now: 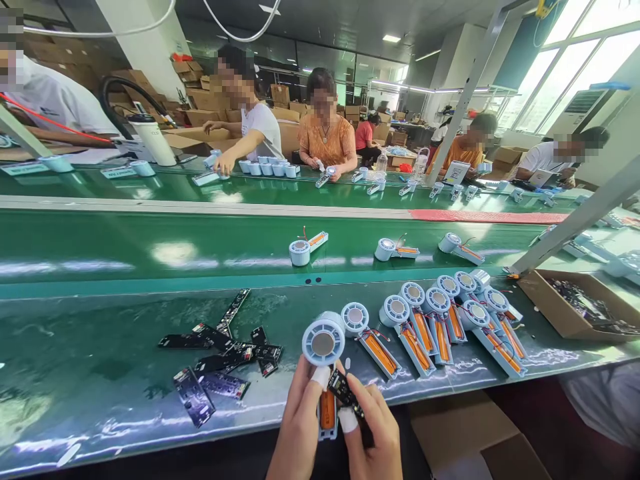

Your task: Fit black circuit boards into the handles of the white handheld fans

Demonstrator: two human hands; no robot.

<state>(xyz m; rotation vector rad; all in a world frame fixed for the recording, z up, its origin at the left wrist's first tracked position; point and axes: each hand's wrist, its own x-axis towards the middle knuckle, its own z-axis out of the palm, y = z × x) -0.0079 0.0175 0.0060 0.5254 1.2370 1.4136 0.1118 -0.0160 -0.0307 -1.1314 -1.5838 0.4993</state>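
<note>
My left hand (299, 415) is closed around a light-blue handheld fan body (324, 340), its round head up and an orange battery showing in the open handle. White tape or a finger cover wraps the thumb. Between the fingertips of my right hand (373, 421) is a small black circuit board (342, 388), held against the handle's side; a thumb there is also wrapped in white. Left of my hands lies a loose pile of black circuit boards (225, 357). To the right stand several similar fan bodies (438, 300) with orange batteries and thin wires.
Beyond the bench edge, a green conveyor belt (150, 250) carries three fan bodies (300, 252). An open cardboard box (565, 320) of boards sits at right, beside a slanted metal post (580, 230). Several co-workers (327, 137) sit across the line.
</note>
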